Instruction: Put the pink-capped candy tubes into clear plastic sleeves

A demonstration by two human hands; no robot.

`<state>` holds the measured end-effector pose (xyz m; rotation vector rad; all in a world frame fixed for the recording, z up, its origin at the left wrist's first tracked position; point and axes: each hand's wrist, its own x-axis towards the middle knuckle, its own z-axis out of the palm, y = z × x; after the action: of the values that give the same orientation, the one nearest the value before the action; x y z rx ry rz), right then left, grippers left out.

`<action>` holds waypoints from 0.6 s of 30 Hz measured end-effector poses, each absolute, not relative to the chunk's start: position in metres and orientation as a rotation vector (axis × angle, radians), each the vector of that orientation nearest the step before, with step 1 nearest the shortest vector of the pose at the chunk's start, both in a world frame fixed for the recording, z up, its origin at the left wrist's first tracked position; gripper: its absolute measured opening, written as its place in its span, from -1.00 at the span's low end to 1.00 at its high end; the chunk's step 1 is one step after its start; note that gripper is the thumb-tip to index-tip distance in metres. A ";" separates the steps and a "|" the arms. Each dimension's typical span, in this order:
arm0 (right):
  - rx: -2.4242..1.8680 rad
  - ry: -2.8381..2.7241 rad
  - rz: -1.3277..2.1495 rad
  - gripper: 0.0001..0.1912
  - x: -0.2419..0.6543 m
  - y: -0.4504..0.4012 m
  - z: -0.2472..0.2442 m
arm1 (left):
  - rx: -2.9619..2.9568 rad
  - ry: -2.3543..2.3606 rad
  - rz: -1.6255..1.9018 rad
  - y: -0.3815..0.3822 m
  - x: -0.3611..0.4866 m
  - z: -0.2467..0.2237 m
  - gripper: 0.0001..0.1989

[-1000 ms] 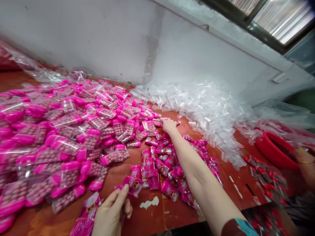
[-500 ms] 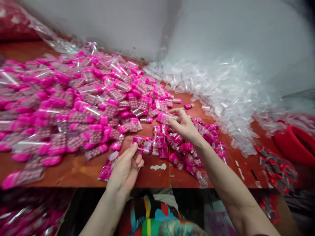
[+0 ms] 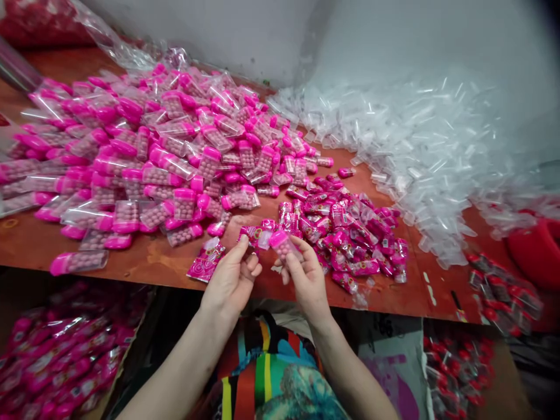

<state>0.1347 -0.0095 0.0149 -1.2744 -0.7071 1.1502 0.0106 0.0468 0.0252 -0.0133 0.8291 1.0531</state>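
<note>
My left hand (image 3: 228, 279) pinches a printed pink wrapper (image 3: 250, 233) between thumb and fingers, above the front part of the table. Close by on the right, my right hand (image 3: 308, 279) grips a small clear candy container (image 3: 282, 244) with a pink cap, which points toward the wrapper. Pink candy balls show through its wall. Another flat pink wrapper (image 3: 206, 259) lies just left of my left hand. Beyond both hands spreads a large heap of filled pink-capped containers (image 3: 175, 157). Wrapped pink packets (image 3: 359, 239) are piled right of my right hand.
Clear plastic pieces (image 3: 406, 146) form a heap along the wall on the reddish table (image 3: 144, 259). At right are a red bowl (image 3: 536, 251) and red-capped containers (image 3: 503, 291). Below the table edge, pink packets (image 3: 65, 344) fill a box at left; red-capped items (image 3: 459, 361) lie at right.
My right hand has come back from beside the heap toward my left hand, bringing the candy container. My left hand still holds the wrapper. The view has shifted slightly.
</note>
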 end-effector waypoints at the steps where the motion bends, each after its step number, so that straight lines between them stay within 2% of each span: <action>1: -1.266 -0.705 1.164 -0.65 0.135 -0.011 0.013 | -0.010 0.823 1.054 0.045 0.011 0.025 -0.81; 10: -1.231 -0.689 1.286 -0.62 0.135 -0.029 0.005 | 0.093 0.876 1.057 0.036 0.019 0.016 -0.72; 18: -1.367 -0.854 1.187 -0.64 0.136 -0.037 0.009 | 0.332 0.848 0.922 0.030 0.020 0.022 -0.73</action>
<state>0.1359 -0.0367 0.0092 -1.3669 -0.8541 1.1872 0.0196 0.0301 0.0220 0.3316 0.8479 0.9216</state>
